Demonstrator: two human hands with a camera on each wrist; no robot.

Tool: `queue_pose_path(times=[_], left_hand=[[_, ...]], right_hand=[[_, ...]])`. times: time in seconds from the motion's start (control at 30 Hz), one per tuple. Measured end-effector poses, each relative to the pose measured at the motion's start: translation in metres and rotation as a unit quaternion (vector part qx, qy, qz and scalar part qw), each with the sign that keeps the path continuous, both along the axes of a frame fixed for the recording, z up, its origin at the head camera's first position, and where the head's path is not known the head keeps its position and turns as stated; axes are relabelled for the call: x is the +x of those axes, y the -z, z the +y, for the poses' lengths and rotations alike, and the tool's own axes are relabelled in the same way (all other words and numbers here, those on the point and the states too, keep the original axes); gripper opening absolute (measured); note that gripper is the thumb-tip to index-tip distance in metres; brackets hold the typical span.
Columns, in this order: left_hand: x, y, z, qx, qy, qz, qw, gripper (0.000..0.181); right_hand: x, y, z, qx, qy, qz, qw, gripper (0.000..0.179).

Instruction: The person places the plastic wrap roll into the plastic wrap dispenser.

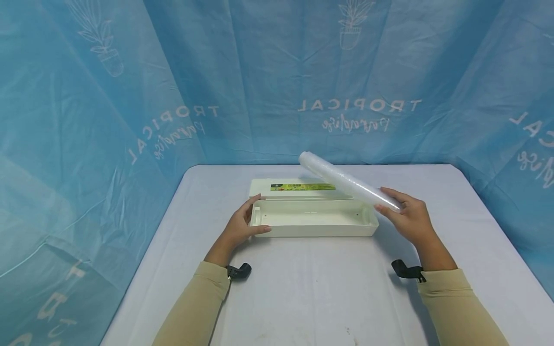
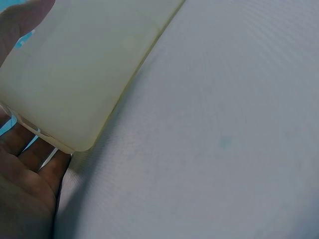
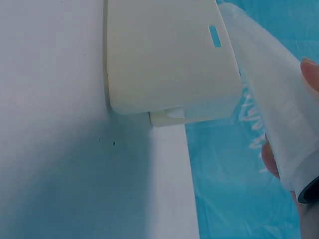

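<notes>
A roll of clear plastic wrap (image 1: 346, 180) is gripped near its lower right end by my right hand (image 1: 407, 214). It slants up to the left, above the right part of a long cream-white plastic box (image 1: 313, 231). The box sits on the table with its lid (image 1: 259, 186) laid back behind it, a green label on the lid. My left hand (image 1: 240, 225) grips the box's left end, thumb at the front wall and fingers around the back corner. In the right wrist view, the roll (image 3: 279, 99) shows a dark hollow end, with the box (image 3: 169, 55) beside it.
The box stands on a table with a white cloth (image 1: 311, 288). Blue curtains (image 1: 277, 96) with white print hang behind and on both sides of the table. A black wrist camera mount (image 1: 407, 270) sits at the right cuff, another (image 1: 239, 271) at the left.
</notes>
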State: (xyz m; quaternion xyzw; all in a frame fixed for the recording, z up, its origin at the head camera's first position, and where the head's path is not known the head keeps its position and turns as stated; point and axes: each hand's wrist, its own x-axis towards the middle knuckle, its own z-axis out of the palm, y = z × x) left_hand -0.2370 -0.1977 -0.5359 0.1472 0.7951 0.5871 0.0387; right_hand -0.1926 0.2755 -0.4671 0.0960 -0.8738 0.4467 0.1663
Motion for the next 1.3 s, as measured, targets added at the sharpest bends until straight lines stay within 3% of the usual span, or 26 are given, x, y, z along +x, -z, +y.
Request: queue_pose_path(times=[0.3,0.57,1.3], left_hand=[[0.0005,-0.0005,0.0005,-0.004,-0.004,-0.003,1.0,0.111],[0.0004,0.0002,0.0003,-0.005,0.001,0.0,1.0,0.11],[-0.0009,0.0013,-0.001,0.007,0.003,-0.006,1.0,0.113]], right_hand=[[-0.0001,0.0,-0.0009,0.001,-0.016,0.013,0.9998,0.053],[0.0014,-0.0041,-0.0032,0.003,-0.017,-0.01,0.9998,0.052],[-0.0016,-0.0058,-0.0032,-0.005,-0.076,0.012,0.997,0.048]])
